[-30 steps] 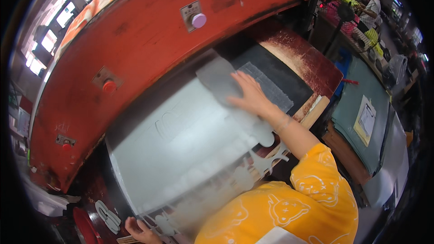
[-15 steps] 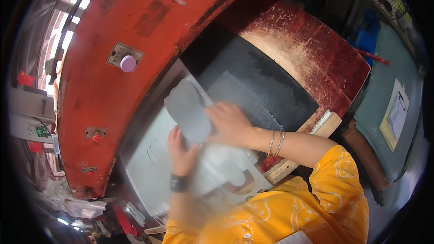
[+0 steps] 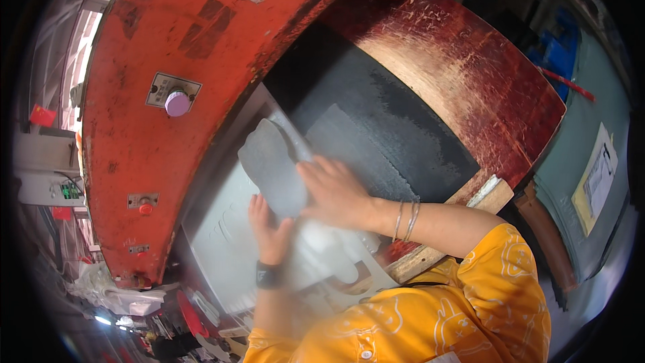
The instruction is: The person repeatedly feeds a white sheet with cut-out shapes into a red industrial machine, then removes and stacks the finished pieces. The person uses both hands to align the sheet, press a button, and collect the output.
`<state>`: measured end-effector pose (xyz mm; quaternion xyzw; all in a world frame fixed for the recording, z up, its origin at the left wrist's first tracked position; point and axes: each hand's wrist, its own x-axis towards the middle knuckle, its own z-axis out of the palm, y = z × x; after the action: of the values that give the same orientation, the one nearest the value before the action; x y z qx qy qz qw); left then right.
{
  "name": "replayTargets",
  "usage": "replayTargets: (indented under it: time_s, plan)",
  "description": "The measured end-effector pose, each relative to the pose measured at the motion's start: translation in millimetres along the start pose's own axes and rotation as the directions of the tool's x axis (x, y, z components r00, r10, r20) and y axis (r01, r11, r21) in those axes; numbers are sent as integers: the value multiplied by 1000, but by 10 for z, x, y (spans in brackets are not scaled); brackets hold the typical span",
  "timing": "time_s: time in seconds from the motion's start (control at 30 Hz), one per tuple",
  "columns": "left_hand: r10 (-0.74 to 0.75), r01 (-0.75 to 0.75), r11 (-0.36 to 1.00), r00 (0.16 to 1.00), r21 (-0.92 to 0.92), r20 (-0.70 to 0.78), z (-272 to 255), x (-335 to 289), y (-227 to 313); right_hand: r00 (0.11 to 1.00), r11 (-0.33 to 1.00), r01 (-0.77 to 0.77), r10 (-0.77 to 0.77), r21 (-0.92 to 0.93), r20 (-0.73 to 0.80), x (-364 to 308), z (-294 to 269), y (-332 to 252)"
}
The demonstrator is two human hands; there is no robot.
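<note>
A grey sole-shaped piece (image 3: 272,165), apparently of sheet material, lies at a slant over a pale sheet (image 3: 225,228). Its edge looks thick, but I cannot tell whether several pieces are stacked. At its lower left edge my left hand (image 3: 271,235) cups the near end, thumb spread from the fingers. From the other side, my right hand (image 3: 336,191) presses along its right edge, fingers bent against it. Together both hands hold the piece between them. Cut-out openings show in the pale sheet near my body.
An orange-red machine body (image 3: 195,54) with a purple knob (image 3: 177,103) and a red button (image 3: 145,208) arches over the left. Beyond my right hand are a dark pad (image 3: 376,114) and a worn red board (image 3: 484,74). Green-grey sheets (image 3: 557,195) stand stacked at right.
The view has shifted slightly. Both hands stay on the grey piece, and my right hand's fingers sit a little further left along its edge.
</note>
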<state>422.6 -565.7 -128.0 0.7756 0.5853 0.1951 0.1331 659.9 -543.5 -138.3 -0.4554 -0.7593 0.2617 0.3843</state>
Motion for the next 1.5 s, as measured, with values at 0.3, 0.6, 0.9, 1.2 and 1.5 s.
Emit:
replayTargets:
  time_s: [0.3, 0.6, 0.9, 1.2, 1.5]
  plan:
    - [27, -27, 1000, 999, -1, -24, 27, 5, -12, 978, 963, -120, 74, 239, 193, 132, -360, 119]
    - [26, -28, 995, 999, -92, -27, -51, 27, 78, 979, 962, -128, 85, 241, 184, -37, -538, 98]
    - [-89, 83, 993, 994, -84, -68, 3, 53, 175, 966, 950, -198, 148, 242, 211, -83, -318, 62]
    - [-119, 120, 993, 988, 9, -95, 83, 64, 232, 971, 944, -197, 151, 266, 184, -133, -271, 75]
    - [-100, 101, 995, 988, 0, -115, 75, 51, 227, 970, 988, -136, 118, 73, 214, -195, -249, -21]
